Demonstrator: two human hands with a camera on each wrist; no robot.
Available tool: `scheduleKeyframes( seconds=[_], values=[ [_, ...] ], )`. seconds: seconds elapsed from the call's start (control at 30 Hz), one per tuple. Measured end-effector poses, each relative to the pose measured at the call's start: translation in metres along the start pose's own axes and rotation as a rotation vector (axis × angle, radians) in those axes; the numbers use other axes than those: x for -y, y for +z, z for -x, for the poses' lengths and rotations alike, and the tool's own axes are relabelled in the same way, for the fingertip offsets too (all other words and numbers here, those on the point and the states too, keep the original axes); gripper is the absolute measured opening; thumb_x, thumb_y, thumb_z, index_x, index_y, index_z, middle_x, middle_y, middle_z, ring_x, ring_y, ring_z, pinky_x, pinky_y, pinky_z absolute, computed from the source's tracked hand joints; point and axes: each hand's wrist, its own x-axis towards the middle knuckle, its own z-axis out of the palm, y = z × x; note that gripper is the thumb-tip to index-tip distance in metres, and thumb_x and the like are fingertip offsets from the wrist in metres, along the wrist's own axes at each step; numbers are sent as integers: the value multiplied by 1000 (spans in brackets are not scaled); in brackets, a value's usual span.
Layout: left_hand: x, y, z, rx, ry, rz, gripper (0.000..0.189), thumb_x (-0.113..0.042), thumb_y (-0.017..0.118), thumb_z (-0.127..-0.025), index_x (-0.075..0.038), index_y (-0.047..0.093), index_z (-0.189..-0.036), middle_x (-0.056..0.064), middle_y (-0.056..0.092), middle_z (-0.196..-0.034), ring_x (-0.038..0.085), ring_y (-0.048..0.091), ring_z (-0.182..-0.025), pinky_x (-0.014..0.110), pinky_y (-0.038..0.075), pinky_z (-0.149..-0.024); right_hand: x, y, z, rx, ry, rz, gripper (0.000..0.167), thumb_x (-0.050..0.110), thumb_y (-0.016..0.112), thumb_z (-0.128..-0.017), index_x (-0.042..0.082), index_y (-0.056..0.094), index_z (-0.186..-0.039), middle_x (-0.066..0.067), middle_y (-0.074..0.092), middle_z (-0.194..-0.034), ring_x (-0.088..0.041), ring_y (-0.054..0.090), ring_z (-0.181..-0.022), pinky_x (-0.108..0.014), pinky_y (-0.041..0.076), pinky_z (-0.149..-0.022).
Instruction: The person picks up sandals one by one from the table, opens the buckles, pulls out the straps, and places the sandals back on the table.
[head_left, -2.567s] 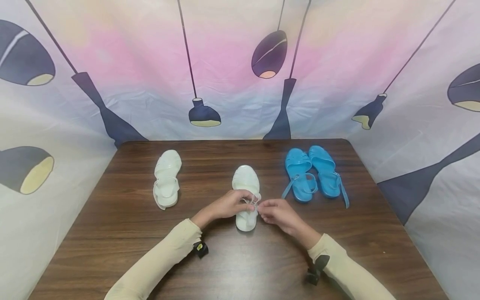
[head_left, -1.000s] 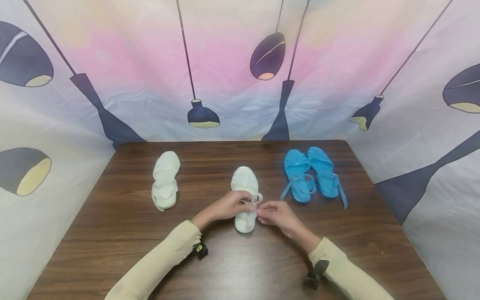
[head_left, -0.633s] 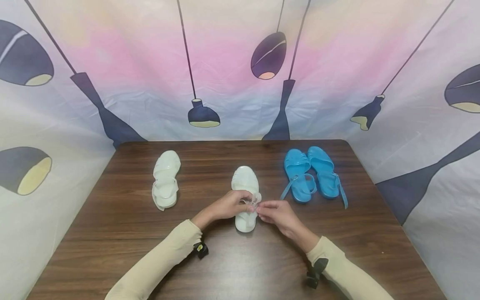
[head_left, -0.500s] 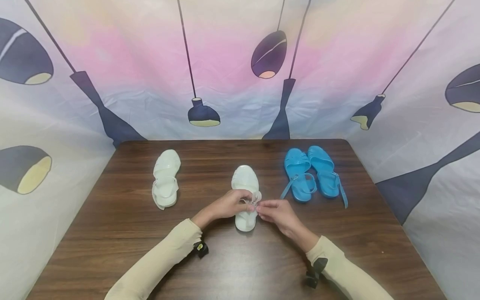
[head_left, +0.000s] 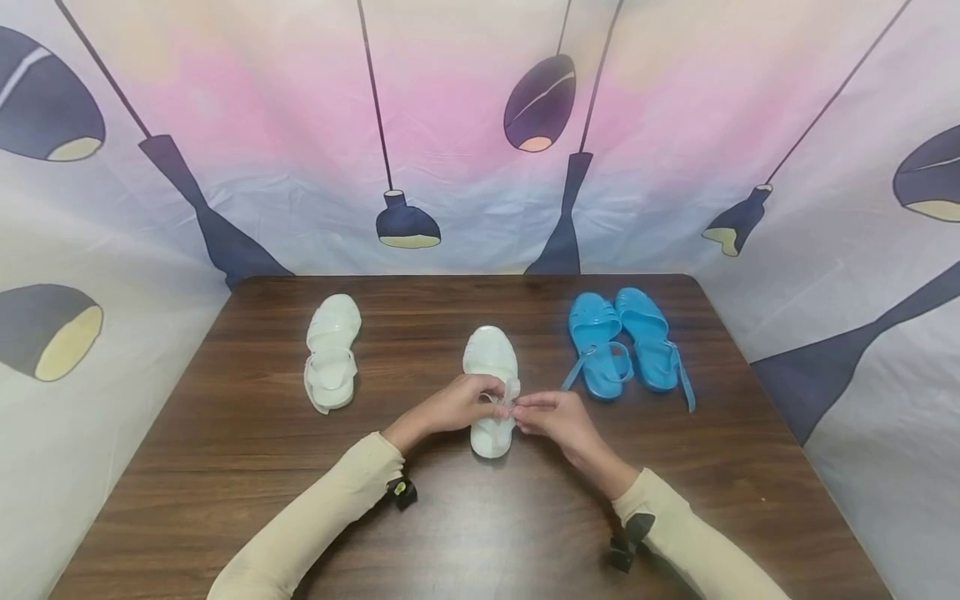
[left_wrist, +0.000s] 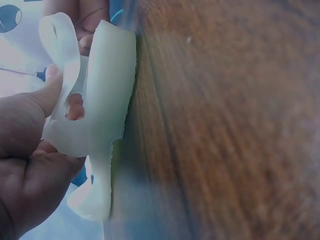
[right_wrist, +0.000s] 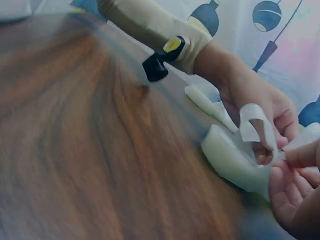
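A white sandal lies on the table, toe away from me. My left hand reaches across its middle from the left, thumb and fingers gripping the ankle strap. From the right, my right hand pinches at the strap's side with thumb and forefinger, fingertips close to the left hand's. In the right wrist view a small metal buckle shows at those fingertips, partly hidden by them. The left wrist view has the heel strap curving up above the sole.
A second white sandal lies to the left with its strap loose. Two blue sandals stand side by side at the back right, strap ends hanging out. Behind the brown wooden table hangs a cloth printed with lamps.
Both hands stay at the same sandal. The strap loop by the fingertips looks lower and flatter than before, and the right fingertips have shifted slightly. The other sandals have not moved.
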Motion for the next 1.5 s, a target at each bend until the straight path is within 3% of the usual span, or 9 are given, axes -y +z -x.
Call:
scheduleKeyframes(
  seconds=[0.37, 0.73, 0.87, 1.07, 1.23, 1.5],
  values=[
    [-1, -2, 0, 2, -17, 4, 19, -19, 76, -93, -5, 73, -106, 1, 74, -101, 8, 66, -97, 24, 54, -87, 14, -3, 6, -44, -172, 333, 33, 35, 88, -82, 11, 79, -101, -3, 77, -93, -18, 73, -82, -34, 60, -69],
    [-3, -2, -1, 24, -64, 11, 16, -20, 78, -91, -9, 73, -101, 0, 75, -100, 8, 66, -95, 25, 55, -86, 19, 3, 3, -163, -370, 590, 19, 34, 86, -83, 17, 83, -91, 4, 78, -87, -11, 72, -82, -33, 59, -73],
    [-2, -2, -1, 36, -74, 33, 16, -20, 79, -91, -9, 74, -101, -2, 76, -100, 7, 67, -92, 23, 55, -85, 20, 4, 3, -181, -426, 626, 17, 30, 86, -83, 15, 84, -92, 3, 79, -87, -9, 72, -81, -31, 60, -72],
    [-3, -4, -3, 51, -33, 45, 12, -21, 79, -91, -11, 74, -96, -6, 73, -90, 3, 63, -82, 22, 55, -76, 20, 6, 5, -177, -537, 631, 14, 25, 87, -82, 15, 84, -92, 4, 79, -86, -4, 72, -76, -25, 59, -67],
    [-2, -6, -2, 50, -39, 42, 11, -20, 79, -91, -12, 72, -92, -7, 71, -89, 3, 63, -82, 22, 55, -77, 21, 4, 6, -190, -555, 643, 16, 24, 89, -81, 14, 84, -92, 2, 79, -86, -3, 71, -74, -23, 58, -66],
    [-2, -6, -4, 58, -50, 53, 13, -20, 78, -92, -10, 75, -99, -5, 74, -94, 5, 66, -89, 23, 55, -83, 16, 0, 6, -219, -592, 637, 14, 22, 89, -80, 13, 83, -90, 1, 79, -83, -4, 69, -69, -23, 56, -61]
  ],
)
